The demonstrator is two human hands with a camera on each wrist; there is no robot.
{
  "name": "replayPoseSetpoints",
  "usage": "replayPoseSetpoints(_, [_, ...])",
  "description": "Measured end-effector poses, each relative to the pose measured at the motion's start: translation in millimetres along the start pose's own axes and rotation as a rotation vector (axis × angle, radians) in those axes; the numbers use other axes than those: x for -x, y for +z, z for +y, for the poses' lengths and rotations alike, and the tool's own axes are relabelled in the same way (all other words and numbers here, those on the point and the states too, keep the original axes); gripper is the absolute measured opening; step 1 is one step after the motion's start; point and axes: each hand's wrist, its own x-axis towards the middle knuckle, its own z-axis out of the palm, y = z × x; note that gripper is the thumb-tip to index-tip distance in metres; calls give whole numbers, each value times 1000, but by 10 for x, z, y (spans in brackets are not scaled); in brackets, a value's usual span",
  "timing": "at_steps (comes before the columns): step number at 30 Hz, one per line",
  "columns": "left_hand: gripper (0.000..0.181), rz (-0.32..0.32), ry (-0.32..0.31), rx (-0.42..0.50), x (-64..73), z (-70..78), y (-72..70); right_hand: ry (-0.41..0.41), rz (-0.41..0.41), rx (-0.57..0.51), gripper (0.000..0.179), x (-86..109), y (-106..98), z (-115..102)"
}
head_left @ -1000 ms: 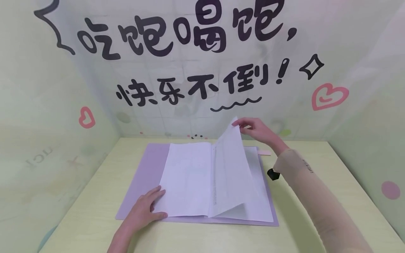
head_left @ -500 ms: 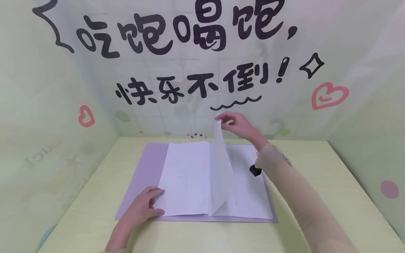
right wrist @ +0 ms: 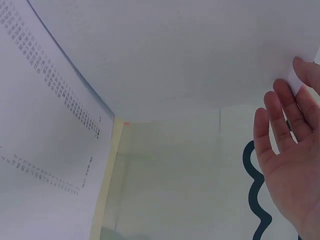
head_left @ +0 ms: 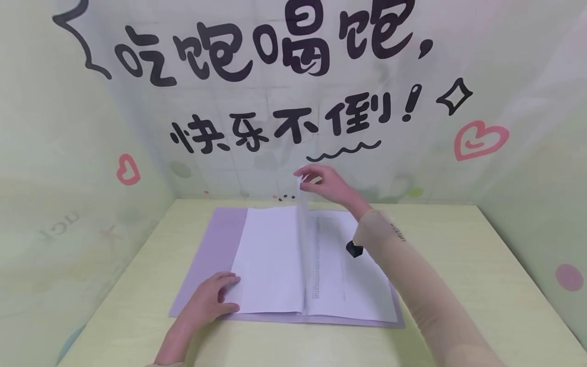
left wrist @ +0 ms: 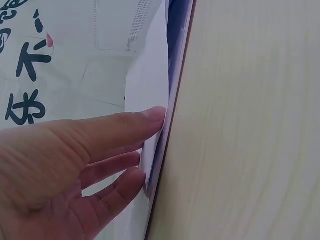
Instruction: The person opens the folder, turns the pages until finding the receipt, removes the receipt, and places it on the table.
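A purple folder (head_left: 227, 229) lies spread on the table with white pages inside. My right hand (head_left: 327, 183) pinches the top corner of one white page (head_left: 302, 244), which stands nearly upright at the middle fold. The right wrist view shows that page (right wrist: 175, 55) between thumb and fingers. Under it, the right-hand page (head_left: 335, 275) carries columns of small print. My left hand (head_left: 208, 300) rests at the lower left corner of the left-hand pages (head_left: 270, 255). In the left wrist view, thumb and fingertips touch the edges of the pages (left wrist: 150, 75).
The pale wooden table (head_left: 440, 285) extends around the folder. Behind it stands a wall sheet (head_left: 257, 173) with large black characters and pink hearts. A small black object (head_left: 354, 249) shows at the right sleeve's cuff.
My right hand has moved left, carrying the page from a rightward slant to nearly upright and uncovering the printed page beneath. My left hand stays at the lower left corner.
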Motion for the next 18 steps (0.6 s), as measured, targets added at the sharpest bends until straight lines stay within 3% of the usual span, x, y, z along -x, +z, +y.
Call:
replayPoseSetpoints(2, [63,7,2,-16,12,-8,1,2,-15,-5,35,-19,54,-20])
replayPoseSetpoints(8, [91,-38,-91,101,16,-29,-16,-13,-47,-48,41,-99,242,-22])
replayPoseSetpoints(14, [97,-11,-44,59,17,-51,-15,-13,-67,-89,47,-145,431,-3])
replayPoseSetpoints(18, [91,10,-20,48,42,-67,-13,-29,-80,-54,56,-164,603,14])
